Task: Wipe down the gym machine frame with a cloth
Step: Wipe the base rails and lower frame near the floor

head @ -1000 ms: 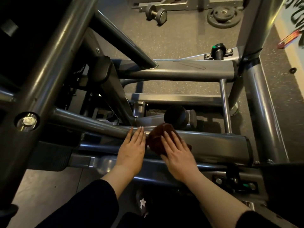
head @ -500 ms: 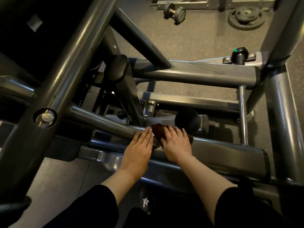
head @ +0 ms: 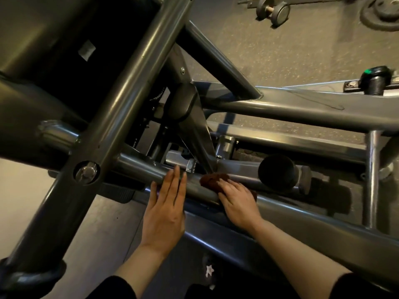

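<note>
A grey steel gym machine frame [head: 302, 111] fills the view with crossing tubes. A dark brown cloth [head: 212, 179] lies bunched on a low round tube [head: 138, 164] near the middle. My right hand [head: 239, 203] presses down on the cloth, its fingers bent over it. The cloth's front end sticks out past my fingertips; most of the rest is hidden under my palm. My left hand [head: 166, 210] lies flat beside it, fingers straight on the same tube, a short gap from the cloth.
A thick diagonal tube [head: 121, 117] with a bolt [head: 86, 172] crosses on the left. A black roller pad [head: 277, 170] sits just right of the cloth. A dumbbell [head: 273, 8] and a weight plate [head: 386, 11] lie on the speckled floor at the back. A shoe [head: 208, 270] shows below.
My right hand has pushed the cloth leftward and farther along the tube, toward the frame joint. My left hand has slid left with it. The view has moved closer and to the left.
</note>
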`<action>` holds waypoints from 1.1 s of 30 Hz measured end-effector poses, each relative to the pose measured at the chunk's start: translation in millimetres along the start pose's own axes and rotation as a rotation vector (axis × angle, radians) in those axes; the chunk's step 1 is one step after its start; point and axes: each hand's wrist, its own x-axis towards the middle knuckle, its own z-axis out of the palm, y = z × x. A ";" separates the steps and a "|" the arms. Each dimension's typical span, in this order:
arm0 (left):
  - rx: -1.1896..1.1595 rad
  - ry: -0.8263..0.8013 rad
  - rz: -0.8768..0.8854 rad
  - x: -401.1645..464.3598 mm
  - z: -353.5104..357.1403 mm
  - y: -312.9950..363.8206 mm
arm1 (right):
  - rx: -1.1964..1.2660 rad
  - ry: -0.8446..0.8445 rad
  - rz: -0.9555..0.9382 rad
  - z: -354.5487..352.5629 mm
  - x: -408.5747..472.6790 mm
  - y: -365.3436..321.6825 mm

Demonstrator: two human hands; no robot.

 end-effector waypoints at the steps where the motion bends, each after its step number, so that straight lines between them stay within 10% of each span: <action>1: 0.005 -0.003 -0.015 0.3 1.9 2.3 | 0.001 -0.063 -0.013 -4.8 12.1 -3.5; 11: 0.053 -0.032 -0.157 2.6 4.1 20.6 | 0.180 -0.509 -0.138 -16.2 74.3 -42.2; 33: 0.130 -0.025 -0.310 10.5 16.8 43.3 | 0.145 -0.514 -0.238 -3.1 98.9 -34.4</action>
